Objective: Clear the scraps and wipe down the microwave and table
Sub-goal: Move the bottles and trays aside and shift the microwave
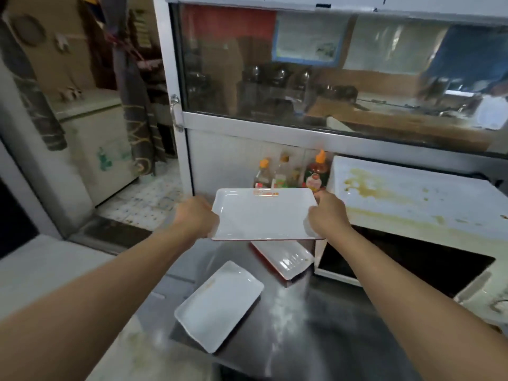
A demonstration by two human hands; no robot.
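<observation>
Head view: both hands hold one white tray point(264, 214) level in the air, above the steel table point(343, 325). Left hand point(196, 217) grips the tray's left short edge, fingers curled under, thumb side on the rim. Right hand point(327, 213) grips the right short edge the same way. The tray is rectangular with a thin red underside edge and an orange mark near its far rim. Its surface looks bare.

Directly below the held tray, a second tray point(286, 259) sits tilted, propped on something I cannot make out. Below and nearer than the grip, slightly left, a third tray point(220, 305) lies flat on the table, angled, with faint brownish specks at its far end. A pale powdery streak point(288, 312) runs along the table between this tray and the microwave.

Right of the right hand: microwave point(412, 259), dark door facing the person, white top point(412, 199) with yellow-brown stains and smears.

Just beyond the held tray: sauce bottles point(316, 171) with orange caps, against a white panel. Above them a glass-fronted cabinet point(330, 78). Frame is blurred; fine debris cannot be resolved.
</observation>
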